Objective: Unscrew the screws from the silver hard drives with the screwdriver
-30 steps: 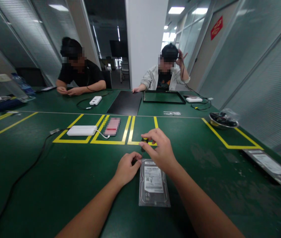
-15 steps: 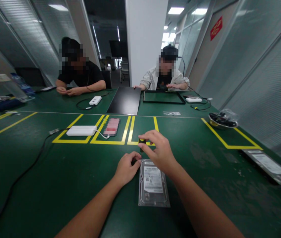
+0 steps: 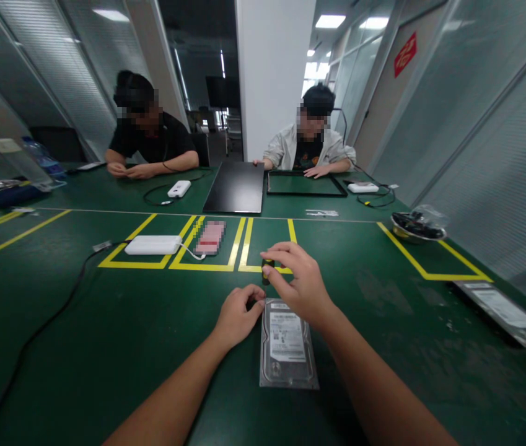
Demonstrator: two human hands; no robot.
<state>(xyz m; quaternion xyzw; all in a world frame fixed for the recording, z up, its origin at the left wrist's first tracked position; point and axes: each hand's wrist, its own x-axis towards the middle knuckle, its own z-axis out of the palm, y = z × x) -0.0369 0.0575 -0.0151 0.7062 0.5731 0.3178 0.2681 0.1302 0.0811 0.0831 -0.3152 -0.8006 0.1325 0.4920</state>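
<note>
A hard drive (image 3: 287, 347) with a white label lies flat on the green table in front of me. Above its far left corner, my right hand (image 3: 297, 279) pinches the short black-and-yellow handle of a screwdriver (image 3: 267, 272) between thumb and fingers. The screwdriver stands roughly upright, its tip too small to make out. My left hand (image 3: 239, 314) rests on the table with fingers curled, thumb and fingertips close together at that same corner. Whatever lies between those fingertips is hidden.
Another drive (image 3: 507, 313) lies at right, near a bowl of dark parts (image 3: 418, 226). A white power bank (image 3: 153, 244) with a black cable and a pink phone (image 3: 210, 237) sit by yellow tape. Two people sit opposite, with a black panel (image 3: 235, 188) and black frame (image 3: 306, 193).
My right fingers have shifted slightly around the screwdriver, showing more of its handle. My left hand stays put. Across the table, one person's hand has come down over the black frame.
</note>
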